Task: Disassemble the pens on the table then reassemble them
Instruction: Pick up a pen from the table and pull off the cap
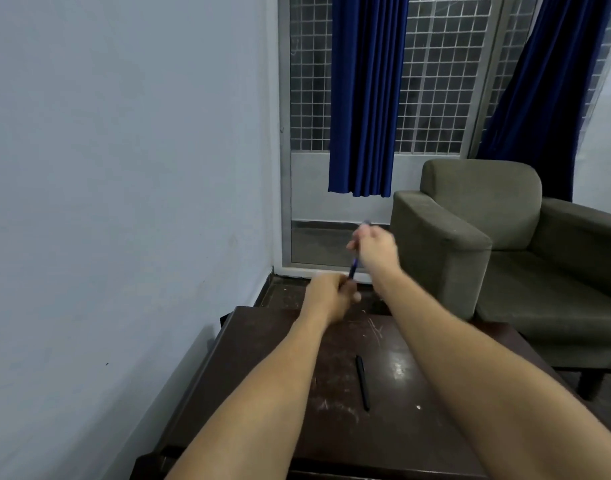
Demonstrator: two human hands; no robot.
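Pinched at both ends, the blue pen slants from my nearer left hand up to my right hand.

an olive armchair near blue curtains, gridded window.

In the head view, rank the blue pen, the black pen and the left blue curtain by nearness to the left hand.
1. blue pen, gripped in the left hand.
2. black pen, on the table, toward the person.
3. left blue curtain, far behind.

Bare left hand, right hand
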